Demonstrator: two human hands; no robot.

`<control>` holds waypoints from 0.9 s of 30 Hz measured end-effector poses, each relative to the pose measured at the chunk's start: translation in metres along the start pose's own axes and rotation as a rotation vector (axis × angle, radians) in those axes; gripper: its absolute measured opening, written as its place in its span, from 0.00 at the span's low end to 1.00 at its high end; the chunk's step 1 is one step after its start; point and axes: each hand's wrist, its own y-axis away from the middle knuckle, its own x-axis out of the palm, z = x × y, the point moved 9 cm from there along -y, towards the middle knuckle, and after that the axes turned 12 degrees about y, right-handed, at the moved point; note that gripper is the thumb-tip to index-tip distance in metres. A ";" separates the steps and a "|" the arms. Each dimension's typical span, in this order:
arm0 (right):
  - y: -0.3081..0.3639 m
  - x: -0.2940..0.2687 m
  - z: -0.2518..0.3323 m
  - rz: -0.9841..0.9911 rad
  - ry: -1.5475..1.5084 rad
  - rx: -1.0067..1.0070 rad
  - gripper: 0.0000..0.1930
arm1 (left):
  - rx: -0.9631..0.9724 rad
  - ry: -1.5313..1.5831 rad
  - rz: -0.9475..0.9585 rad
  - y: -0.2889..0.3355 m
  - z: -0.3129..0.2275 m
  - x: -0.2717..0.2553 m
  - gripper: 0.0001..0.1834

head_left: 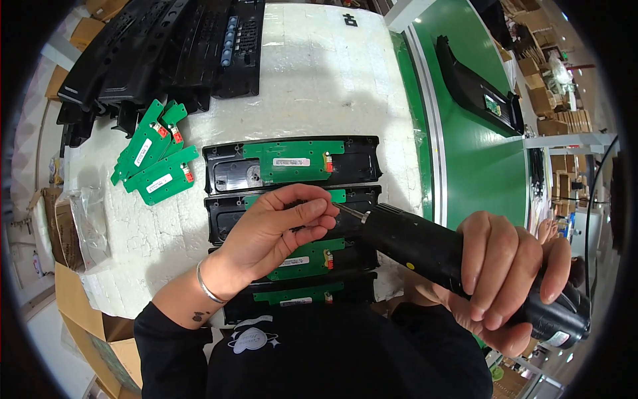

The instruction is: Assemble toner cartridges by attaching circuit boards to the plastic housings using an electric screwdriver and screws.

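My right hand [500, 269] is wrapped round a black electric screwdriver [422, 245], tilted so that its thin bit [349, 211] points left. At the bit's tip, the thumb and fingers of my left hand [282, 216] are pinched together. Whatever they hold, if anything, is too small to make out. Beneath my hands lies a column of several black plastic panels [226, 171] with green circuit boards on them. The farthest board [316, 149] shows a white label and a red-and-white connector. My left hand and wrist partly cover the second and third panels.
Loose green circuit boards [159, 176] are piled at the left on the white padded surface [166, 246]. Larger black housings [166, 53] stand at the far left. A curved black part [472, 90] rests on the green table [478, 179] at right. A cardboard box [83, 299] is at lower left.
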 end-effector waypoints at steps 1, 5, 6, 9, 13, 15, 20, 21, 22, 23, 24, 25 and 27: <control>-0.001 0.002 0.000 -0.006 0.007 -0.006 0.18 | -0.001 0.009 0.001 0.000 0.000 -0.001 0.10; 0.000 0.005 -0.005 0.024 -0.007 -0.005 0.18 | -0.006 0.037 0.019 0.002 0.003 0.000 0.09; 0.000 0.005 -0.006 0.027 -0.006 0.000 0.18 | -0.005 0.053 0.003 0.002 0.004 -0.001 0.08; 0.000 0.006 -0.009 0.040 -0.012 0.001 0.18 | -0.005 0.046 -0.014 0.003 0.003 -0.001 0.08; -0.003 0.005 -0.010 0.109 -0.032 0.000 0.18 | -0.012 0.026 -0.025 0.003 0.003 -0.002 0.08; -0.004 0.007 -0.012 0.182 -0.063 0.018 0.18 | -0.025 0.015 -0.004 0.002 0.004 -0.001 0.08; 0.000 0.008 -0.011 0.090 -0.043 -0.013 0.17 | -0.025 0.041 0.009 0.002 0.007 -0.002 0.08; 0.001 0.010 -0.012 0.089 -0.044 -0.013 0.17 | -0.024 0.076 0.055 0.003 0.007 0.000 0.08; 0.002 0.012 -0.013 0.091 -0.035 -0.017 0.17 | -0.023 0.075 0.053 0.004 0.007 0.001 0.08; 0.003 0.014 -0.014 0.094 -0.025 -0.020 0.17 | -0.015 0.082 0.008 0.006 0.006 0.000 0.09; 0.001 0.013 -0.017 0.095 -0.027 -0.019 0.17 | -0.006 0.089 -0.037 0.007 0.005 -0.004 0.09; -0.001 0.015 -0.019 0.138 -0.065 -0.048 0.17 | -0.003 0.091 -0.038 0.005 0.004 -0.008 0.09; -0.001 0.015 -0.023 0.126 -0.036 -0.022 0.17 | -0.064 0.107 0.129 0.001 0.007 0.000 0.12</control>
